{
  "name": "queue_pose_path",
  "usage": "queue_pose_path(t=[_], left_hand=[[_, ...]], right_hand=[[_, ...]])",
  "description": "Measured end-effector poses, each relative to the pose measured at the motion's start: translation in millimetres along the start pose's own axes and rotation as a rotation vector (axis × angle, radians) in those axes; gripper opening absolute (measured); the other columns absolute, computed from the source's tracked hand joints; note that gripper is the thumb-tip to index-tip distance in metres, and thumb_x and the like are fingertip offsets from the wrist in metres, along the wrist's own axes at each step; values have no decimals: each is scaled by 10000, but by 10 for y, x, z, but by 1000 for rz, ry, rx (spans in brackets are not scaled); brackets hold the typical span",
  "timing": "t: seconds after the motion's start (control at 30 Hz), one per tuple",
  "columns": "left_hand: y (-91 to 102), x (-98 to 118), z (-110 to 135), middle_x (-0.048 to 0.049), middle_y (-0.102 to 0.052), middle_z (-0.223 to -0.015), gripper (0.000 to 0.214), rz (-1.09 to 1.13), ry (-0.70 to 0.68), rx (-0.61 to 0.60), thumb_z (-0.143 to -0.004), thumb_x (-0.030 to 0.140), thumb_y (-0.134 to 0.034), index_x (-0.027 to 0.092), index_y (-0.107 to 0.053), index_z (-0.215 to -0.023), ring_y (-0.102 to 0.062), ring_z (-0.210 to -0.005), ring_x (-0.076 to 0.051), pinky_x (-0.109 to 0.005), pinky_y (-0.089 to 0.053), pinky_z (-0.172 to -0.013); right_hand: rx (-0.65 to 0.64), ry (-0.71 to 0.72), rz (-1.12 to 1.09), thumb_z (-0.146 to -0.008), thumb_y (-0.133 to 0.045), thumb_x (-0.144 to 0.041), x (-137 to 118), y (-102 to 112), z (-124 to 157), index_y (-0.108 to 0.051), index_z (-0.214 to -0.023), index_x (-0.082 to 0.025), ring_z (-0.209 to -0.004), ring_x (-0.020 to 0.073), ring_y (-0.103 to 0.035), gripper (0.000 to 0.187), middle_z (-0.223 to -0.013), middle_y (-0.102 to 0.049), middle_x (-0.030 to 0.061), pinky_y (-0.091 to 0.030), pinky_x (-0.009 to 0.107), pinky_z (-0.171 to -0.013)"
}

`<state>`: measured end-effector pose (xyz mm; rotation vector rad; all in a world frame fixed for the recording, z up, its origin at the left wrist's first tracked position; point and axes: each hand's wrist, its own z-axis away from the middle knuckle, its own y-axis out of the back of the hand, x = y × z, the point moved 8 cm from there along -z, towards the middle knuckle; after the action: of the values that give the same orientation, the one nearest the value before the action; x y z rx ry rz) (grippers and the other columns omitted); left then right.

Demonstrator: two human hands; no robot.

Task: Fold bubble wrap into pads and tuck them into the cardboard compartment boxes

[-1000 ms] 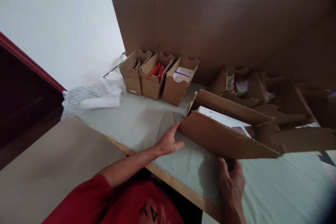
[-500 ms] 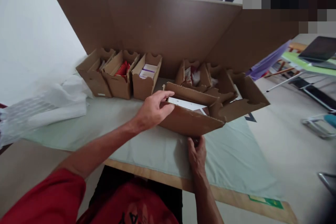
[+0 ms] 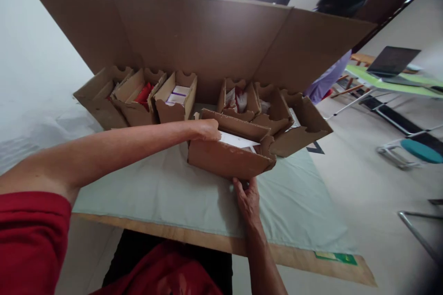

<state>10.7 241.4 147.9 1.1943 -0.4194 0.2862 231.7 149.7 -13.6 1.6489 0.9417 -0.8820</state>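
While reaching left hand (image 3: 206, 130) into cardboard bin (image 3: 226, 159), touching lower edge with right hand (image 3: 248, 199), thumb and forefinger apart. Cannot tell left grip.

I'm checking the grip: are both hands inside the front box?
No, the right hand is outside the front box, at its lower edge.

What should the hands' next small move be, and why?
Probably close the left hand on the white carton: that hand dips into the cardboard box next to it, though its grip is hidden, and the right hand at the box's lower edge could help steady.
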Motion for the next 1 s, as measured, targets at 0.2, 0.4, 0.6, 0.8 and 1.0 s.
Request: queue_pose_path(t=[0.2, 0.4, 0.6, 0.8, 1.0], left_hand=[[297, 191, 301, -221, -647, -1350, 467, -45, -203, 182, -853, 222, -630, 77, -632, -1296, -621, -1248, -323, -420, -485, -1036], [68, -257, 1832, -166, -608, -1415, 346, 37, -671, 944, -957, 256, -541, 153, -624, -1276, -521, -1382, -237, -414, -454, -1144], [-49, -2664, 2527, -153, -675, -1260, 270, -115, 166, 1106, -874, 243, -560, 175, -718, -1082, -613, -1208, -307, -516, -480, -1076], [604, -4229, 2961, -205, -682, -1230, 407, -235, 662, 923, -833, 208, -489, 87, -695, -1162, -576, -1217, -339, -492, -397, -1097], [229, -4282, 2817, -170, -625, -1393, 459, -371, 498, 660, -719, 169, -605, 171, -703, -1168, -421, -1417, -372, -526, -253, -1166]], right_hand=[[-1, -86, 47, -821, -617, -513, 14, -11, 13, -577, -1121, -207, -834, 209, -574, 430, -974, -634, 47, -464, 367, -793], [11, -204, 236, -735, -602, -635, 21, 34, -22, -552, -997, -206, -750, 223, -552, 505, -890, -623, 55, -418, 370, -714], [-9, -207, 393, -732, -544, -645, 0, 16, -73, -534, -937, -214, -731, 247, -549, 478, -870, -617, 85, -401, 391, -697], [17, -238, 439, -669, -584, -633, -8, 32, -91, -511, -835, -253, -666, 294, -550, 421, -706, -571, 71, -413, 434, -658], [44, -187, 451, -668, -587, -613, -70, 20, -88, -499, -794, -273, -647, 306, -555, 373, -699, -574, 70, -415, 453, -654]])
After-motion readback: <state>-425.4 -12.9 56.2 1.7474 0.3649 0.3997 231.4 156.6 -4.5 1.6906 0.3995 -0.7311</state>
